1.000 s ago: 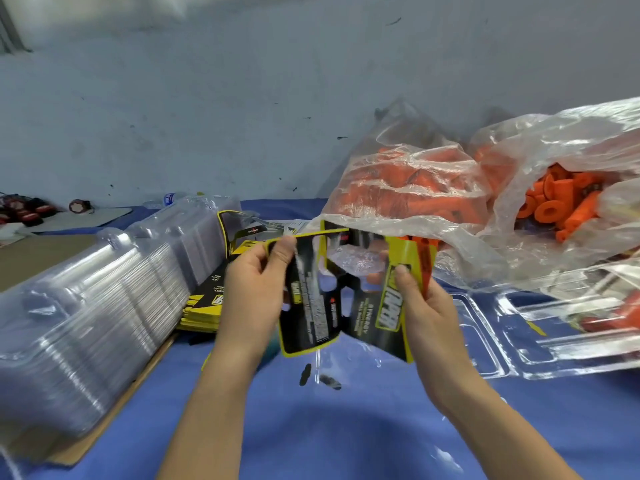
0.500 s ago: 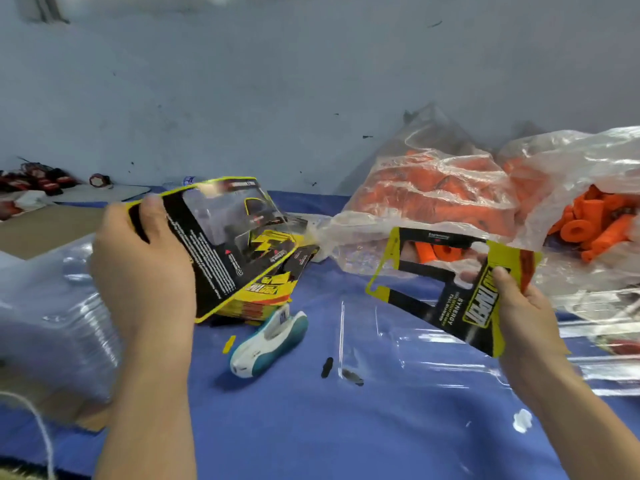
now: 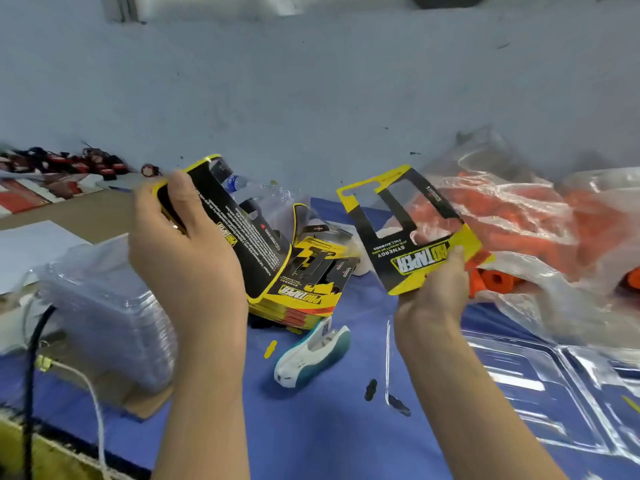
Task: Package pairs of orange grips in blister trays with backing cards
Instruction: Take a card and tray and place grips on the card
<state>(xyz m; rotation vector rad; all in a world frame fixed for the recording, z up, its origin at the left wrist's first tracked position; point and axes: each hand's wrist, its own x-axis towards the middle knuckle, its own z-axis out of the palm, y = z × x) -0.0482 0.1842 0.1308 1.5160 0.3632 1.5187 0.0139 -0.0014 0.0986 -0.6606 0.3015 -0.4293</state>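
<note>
My left hand (image 3: 187,258) grips a black and yellow backing card (image 3: 239,230) by its upper edge, held over the stack of backing cards (image 3: 304,292). My right hand (image 3: 433,296) pinches a second backing card (image 3: 408,233) by its lower corner, printed face toward me, upside down. Orange grips (image 3: 495,278) show inside clear plastic bags (image 3: 526,216) at the right. An open clear blister tray (image 3: 547,386) lies flat on the blue cloth at the lower right.
A tall stack of clear blister trays (image 3: 104,313) stands at the left on cardboard. A white and teal tape dispenser (image 3: 311,355) lies between my arms. Small black scraps (image 3: 370,389) dot the cloth. Red items (image 3: 69,164) and a water bottle (image 3: 239,183) sit by the wall.
The two cards, held together a second ago, are now apart. My left hand carried one card left over the card stack; my right hand raised the other and turned it upright.
</note>
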